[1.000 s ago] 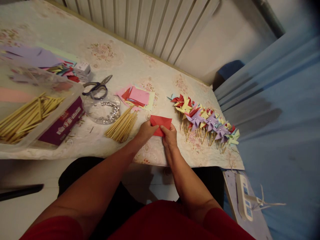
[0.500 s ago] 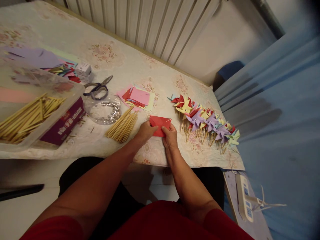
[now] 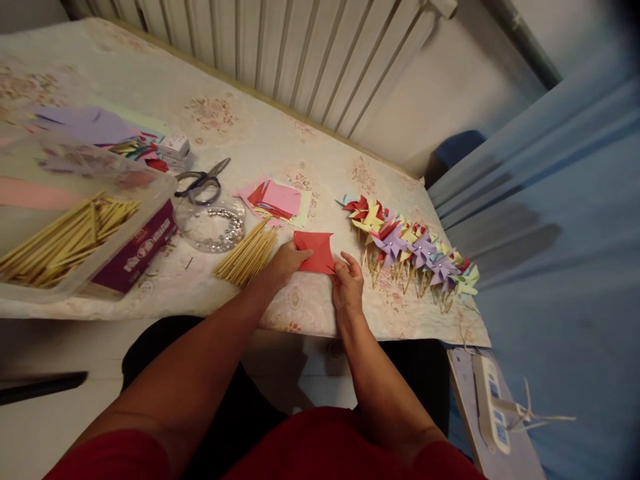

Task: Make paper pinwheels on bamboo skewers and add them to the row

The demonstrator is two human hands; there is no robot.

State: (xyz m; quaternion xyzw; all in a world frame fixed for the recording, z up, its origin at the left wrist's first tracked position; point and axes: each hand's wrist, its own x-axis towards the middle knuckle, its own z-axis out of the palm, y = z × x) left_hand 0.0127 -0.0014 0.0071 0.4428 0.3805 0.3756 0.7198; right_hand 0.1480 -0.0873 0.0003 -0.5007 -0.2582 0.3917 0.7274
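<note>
A red square of paper (image 3: 315,251) lies on the table's flowered cloth (image 3: 300,307), partly folded. My left hand (image 3: 286,261) pinches its left edge with thumb and fingers. My right hand (image 3: 347,285) pinches its lower right corner, fingers closed on the paper. Just left of my left hand lies a bundle of thin wooden sticks (image 3: 248,252). To the right runs a row of finished paper pinwheels (image 3: 411,249) in red, yellow, purple and green.
A stack of coloured paper squares (image 3: 278,199), scissors (image 3: 202,183), a round clear dish of pins (image 3: 212,224) and a clear tub of sticks (image 3: 65,230) sit to the left. A radiator (image 3: 300,53) lines the far edge. A power strip (image 3: 489,408) lies at lower right.
The red paper has turned and opened a little between my hands. My right hand slid down to its lower right corner. The view tilted slightly.
</note>
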